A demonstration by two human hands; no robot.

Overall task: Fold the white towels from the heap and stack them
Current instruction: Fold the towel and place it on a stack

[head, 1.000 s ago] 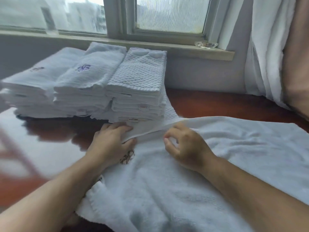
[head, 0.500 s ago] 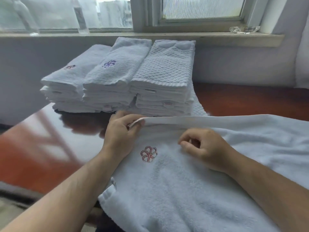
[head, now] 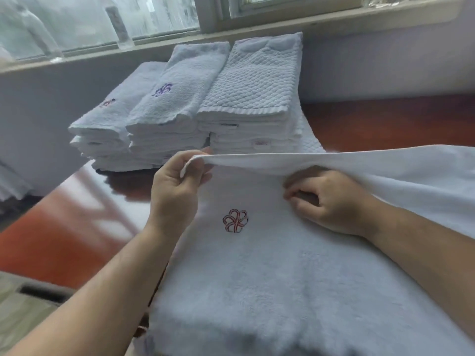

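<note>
A white towel [head: 270, 278] with a red embroidered flower lies spread over the near part of the table. My left hand [head: 177, 186] pinches its far left corner and holds that edge lifted off the table. My right hand [head: 331, 201] lies under the raised edge with its fingers curled; whether it grips the cloth is hidden. Three stacks of folded white towels [head: 195, 106] stand side by side behind, near the wall under the window.
The glossy red-brown table [head: 64, 227] runs left and far right of the towel. A grey window sill [head: 282, 24] crosses the back. More white cloth [head: 10, 181] shows at the far left edge.
My left hand has pinched the towel's far edge and lifted it off the table. The raised edge now passes over my right hand. The view has shifted right and closer.
</note>
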